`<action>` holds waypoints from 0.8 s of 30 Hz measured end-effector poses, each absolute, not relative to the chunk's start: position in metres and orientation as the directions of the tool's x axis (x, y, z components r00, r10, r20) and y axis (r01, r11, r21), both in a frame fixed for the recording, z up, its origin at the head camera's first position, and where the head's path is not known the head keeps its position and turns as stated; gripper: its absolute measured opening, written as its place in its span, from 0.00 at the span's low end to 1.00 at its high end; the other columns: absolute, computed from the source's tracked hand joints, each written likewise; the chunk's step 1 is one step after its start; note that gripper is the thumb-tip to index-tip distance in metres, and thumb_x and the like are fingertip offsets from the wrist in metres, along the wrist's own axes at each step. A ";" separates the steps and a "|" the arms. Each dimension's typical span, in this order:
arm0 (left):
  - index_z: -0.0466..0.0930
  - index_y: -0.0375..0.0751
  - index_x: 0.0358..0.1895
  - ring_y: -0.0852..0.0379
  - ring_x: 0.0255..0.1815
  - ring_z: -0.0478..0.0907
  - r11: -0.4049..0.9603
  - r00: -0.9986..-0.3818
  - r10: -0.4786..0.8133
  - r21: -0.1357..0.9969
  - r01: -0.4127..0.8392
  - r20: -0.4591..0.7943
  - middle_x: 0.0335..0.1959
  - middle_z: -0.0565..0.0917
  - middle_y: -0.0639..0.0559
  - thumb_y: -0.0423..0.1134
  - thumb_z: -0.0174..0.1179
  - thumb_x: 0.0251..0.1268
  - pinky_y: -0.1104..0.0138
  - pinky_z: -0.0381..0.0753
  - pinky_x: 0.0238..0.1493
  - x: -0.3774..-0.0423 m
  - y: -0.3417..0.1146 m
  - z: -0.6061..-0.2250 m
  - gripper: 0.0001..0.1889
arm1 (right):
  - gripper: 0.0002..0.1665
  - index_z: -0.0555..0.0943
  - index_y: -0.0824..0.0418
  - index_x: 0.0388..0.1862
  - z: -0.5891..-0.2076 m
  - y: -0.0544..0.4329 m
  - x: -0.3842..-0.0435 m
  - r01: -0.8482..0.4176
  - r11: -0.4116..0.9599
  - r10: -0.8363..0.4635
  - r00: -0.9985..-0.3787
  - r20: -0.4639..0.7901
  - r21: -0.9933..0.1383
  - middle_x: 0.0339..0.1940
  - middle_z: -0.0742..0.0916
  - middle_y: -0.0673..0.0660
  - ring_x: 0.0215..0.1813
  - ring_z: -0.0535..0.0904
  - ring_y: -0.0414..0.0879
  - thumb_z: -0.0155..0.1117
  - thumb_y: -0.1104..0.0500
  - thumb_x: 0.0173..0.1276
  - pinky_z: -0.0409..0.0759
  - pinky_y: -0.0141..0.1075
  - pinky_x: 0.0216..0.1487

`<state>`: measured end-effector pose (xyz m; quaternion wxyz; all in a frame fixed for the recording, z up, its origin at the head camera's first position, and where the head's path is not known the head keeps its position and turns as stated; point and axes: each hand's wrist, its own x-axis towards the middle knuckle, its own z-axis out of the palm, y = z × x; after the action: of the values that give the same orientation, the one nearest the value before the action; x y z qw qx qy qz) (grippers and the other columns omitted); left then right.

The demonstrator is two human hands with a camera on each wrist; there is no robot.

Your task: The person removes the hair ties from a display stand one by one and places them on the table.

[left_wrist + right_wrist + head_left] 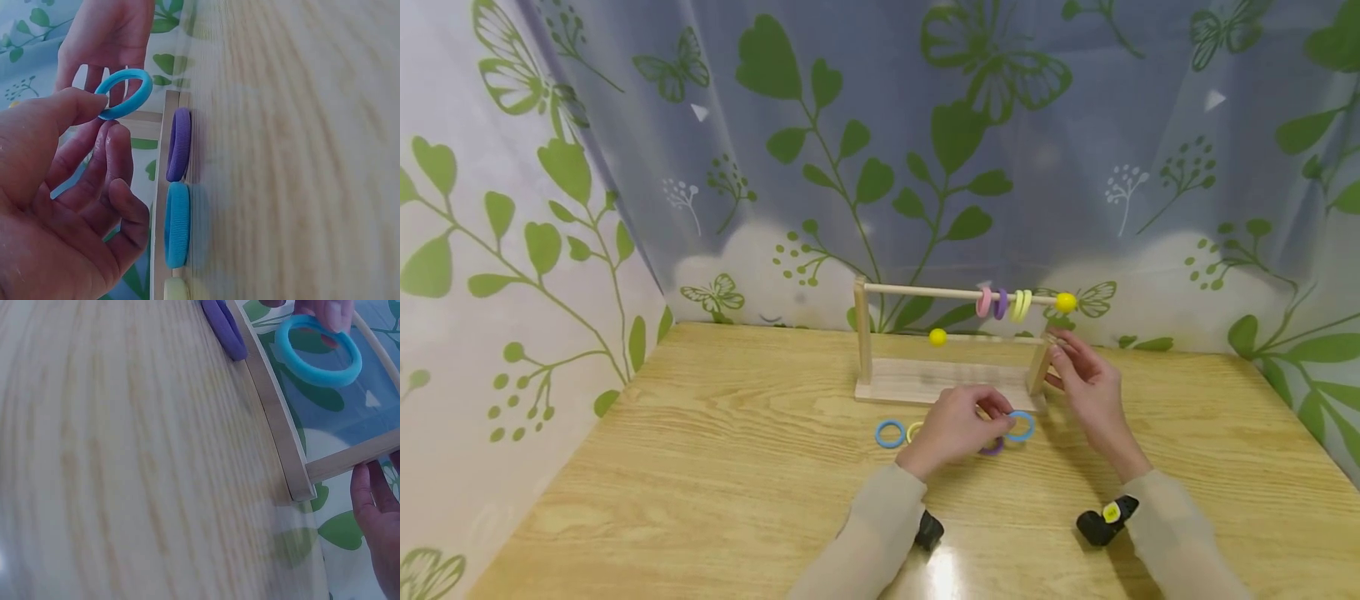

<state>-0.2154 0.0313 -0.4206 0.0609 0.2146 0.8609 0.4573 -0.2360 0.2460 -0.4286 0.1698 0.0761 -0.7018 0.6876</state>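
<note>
My left hand [961, 423] pinches a blue ring [1019, 426] between thumb and fingers, just in front of the wooden stand [895, 390]. In the left wrist view the held blue ring [142, 94] tilts above the table. Around the top of the stand's short right post, my right hand [1092, 392] holds on with thumb and fingers; in the right wrist view its fingers [362, 490] touch that post [350, 456]. A pink ring [983, 302], a purple ring [1001, 304] and yellow rings [1017, 306] hang on the stand's upper rod [917, 291].
On the table [737, 467] before the stand lie a blue ring [891, 434], a yellow ring [912, 432] and a purple ring [992, 447], partly behind my left hand. Yellow balls cap the upper rod [1066, 302] and the lower rod [937, 337]. A patterned curtain [880, 125] hangs behind.
</note>
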 end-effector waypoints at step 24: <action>0.86 0.51 0.39 0.70 0.18 0.79 0.568 -0.868 0.496 0.749 0.342 0.020 0.28 0.85 0.64 0.45 0.68 0.66 0.77 0.75 0.31 -0.221 0.045 -0.419 0.04 | 0.30 0.71 0.65 0.74 -0.418 0.257 -0.238 -0.205 -0.046 0.017 -0.979 0.205 -0.978 0.50 0.87 0.39 0.50 0.86 0.32 0.61 0.56 0.77 0.87 0.31 0.47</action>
<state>-0.2214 0.0454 -0.4192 0.0966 0.2379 0.8802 0.3991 -0.2381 0.2569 -0.4176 0.0772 0.0688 -0.6864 0.7199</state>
